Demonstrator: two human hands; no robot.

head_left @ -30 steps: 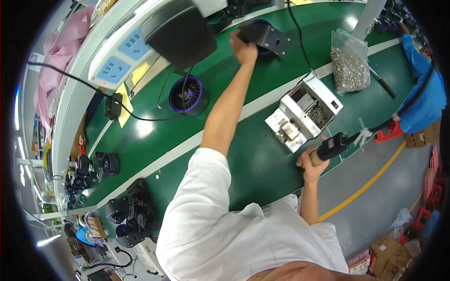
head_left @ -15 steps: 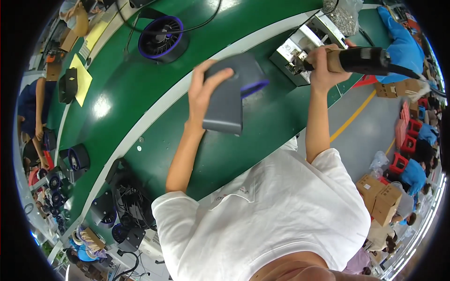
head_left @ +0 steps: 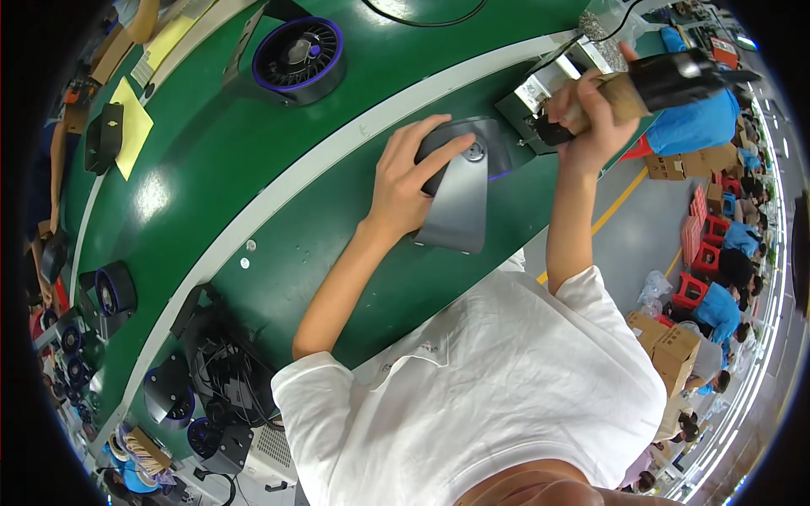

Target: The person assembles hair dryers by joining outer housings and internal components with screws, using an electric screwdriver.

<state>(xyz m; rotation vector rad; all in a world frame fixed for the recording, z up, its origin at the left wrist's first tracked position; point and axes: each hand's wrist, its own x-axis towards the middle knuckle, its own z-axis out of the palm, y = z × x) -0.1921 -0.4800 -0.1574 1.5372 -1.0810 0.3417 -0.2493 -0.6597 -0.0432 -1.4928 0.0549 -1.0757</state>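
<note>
My left hand [head_left: 401, 185] is closed round a dark grey fan [head_left: 460, 211] with a flat stand bracket and a purple rim, its fingers over the top and one near a round pivot on the bracket's side. The fan sits over the green bench, tilted. In my right hand [head_left: 597, 126] is a powered screwdriver [head_left: 675, 78], black with a tan wrapped grip. Its dark nose end points left toward the fan, and the tip is hard to make out. Just behind my right hand stands an open-topped metal and white box [head_left: 527, 101], partly hidden by the hand.
Another purple-rimmed fan [head_left: 299, 59] rests beyond the pale strip across the green bench [head_left: 312, 244]. A black part lies on yellow paper [head_left: 133, 126] at left. Black cables and fan parts [head_left: 224, 363] crowd the near left. A bag of small metal pieces [head_left: 601, 29] stands at far right.
My left hand has brought the fan to the right and turned it, so its bracket side faces up more. My right hand has shifted slightly right with the screwdriver. The whole view has swung a little.
</note>
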